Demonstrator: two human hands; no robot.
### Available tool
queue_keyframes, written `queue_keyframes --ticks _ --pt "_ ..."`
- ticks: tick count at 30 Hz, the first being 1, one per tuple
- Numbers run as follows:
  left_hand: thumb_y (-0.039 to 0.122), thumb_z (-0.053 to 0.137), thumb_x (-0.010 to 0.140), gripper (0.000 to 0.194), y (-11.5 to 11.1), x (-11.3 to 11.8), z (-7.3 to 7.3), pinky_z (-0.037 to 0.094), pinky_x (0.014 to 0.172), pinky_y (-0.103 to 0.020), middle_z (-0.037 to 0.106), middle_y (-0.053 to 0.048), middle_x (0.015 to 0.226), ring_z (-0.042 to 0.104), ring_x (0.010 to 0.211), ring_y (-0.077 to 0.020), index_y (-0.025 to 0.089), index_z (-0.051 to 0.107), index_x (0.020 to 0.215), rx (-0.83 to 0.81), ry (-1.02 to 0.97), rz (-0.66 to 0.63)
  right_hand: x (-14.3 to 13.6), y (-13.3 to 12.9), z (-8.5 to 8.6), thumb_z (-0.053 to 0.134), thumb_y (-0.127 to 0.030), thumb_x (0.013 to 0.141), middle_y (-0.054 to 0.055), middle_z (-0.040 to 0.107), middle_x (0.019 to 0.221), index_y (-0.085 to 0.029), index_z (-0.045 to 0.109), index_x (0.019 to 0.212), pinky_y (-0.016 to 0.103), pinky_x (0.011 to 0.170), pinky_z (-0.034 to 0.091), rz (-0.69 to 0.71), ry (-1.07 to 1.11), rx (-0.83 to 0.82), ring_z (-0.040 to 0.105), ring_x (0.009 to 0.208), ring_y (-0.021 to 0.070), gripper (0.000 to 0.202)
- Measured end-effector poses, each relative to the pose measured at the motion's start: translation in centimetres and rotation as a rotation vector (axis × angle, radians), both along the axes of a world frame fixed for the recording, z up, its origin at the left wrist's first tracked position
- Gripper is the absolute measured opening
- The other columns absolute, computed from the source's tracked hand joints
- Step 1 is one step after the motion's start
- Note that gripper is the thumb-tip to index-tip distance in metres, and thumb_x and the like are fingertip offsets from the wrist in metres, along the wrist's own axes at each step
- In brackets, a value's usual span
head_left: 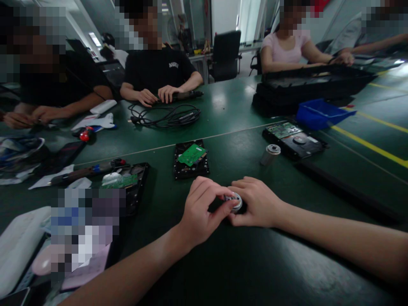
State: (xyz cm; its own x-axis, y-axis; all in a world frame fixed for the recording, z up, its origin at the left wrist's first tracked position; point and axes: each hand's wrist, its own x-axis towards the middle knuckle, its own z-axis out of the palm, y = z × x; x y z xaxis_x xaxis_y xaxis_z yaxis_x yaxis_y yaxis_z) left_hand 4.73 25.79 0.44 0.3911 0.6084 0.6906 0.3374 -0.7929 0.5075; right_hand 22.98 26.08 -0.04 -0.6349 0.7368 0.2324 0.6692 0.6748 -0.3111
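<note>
A round metal part (236, 201) is held low over the green table (242, 267), near the middle of the view. Its rim is pinched between the thumb and index finger of the left hand (202, 209), while its side is grasped by the curled fingers of the right hand (259, 203) — the lower portion is mostly hidden. Beyond the right hand, a metal cylinder (270, 155) is stood upright on the table, its round top exposed. Farther off to the right, a hard drive (295, 139) is laid flat near a blue bin (320, 115), and a long black bar (344, 189) is set on the nearer side of them. Beyond the left hand, a green circuit board (192, 154) is rested at an angle on a dark drive casing (191, 172). A coiled black cable (165, 117) is placed farther back, just in front of a person in a black shirt (156, 68), by whose hands a dark tool (188, 96) is touched.
</note>
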Motion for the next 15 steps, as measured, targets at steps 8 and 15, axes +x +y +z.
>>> queue_keyframes --ticks 8,15 --pt "0.023 0.063 0.083 0.007 0.14 0.01 0.26 0.044 0.072 -0.031 0.062 -0.001 0.077 0.053 0.078 -0.0155 0.019 0.064 0.089 -0.062 0.011 -0.026 -0.07 0.00 -0.06 0.057 -0.044 0.073 0.000 0.055 0.067 -0.018 0.056 0.074 0.028 0.062 0.029 0.002 0.015 0.019 0.049 0.061 0.0138 0.026" --pt "0.024 0.064 0.082 0.011 0.21 -0.01 0.34 0.045 0.069 -0.031 0.060 -0.002 0.078 0.053 0.077 -0.0156 0.019 0.067 0.091 -0.126 0.008 -0.044 0.03 0.04 -0.07 0.058 -0.044 0.073 0.000 0.055 0.067 -0.018 0.056 0.072 0.028 0.062 0.028 0.002 0.015 0.024 0.048 0.061 0.0141 0.026"
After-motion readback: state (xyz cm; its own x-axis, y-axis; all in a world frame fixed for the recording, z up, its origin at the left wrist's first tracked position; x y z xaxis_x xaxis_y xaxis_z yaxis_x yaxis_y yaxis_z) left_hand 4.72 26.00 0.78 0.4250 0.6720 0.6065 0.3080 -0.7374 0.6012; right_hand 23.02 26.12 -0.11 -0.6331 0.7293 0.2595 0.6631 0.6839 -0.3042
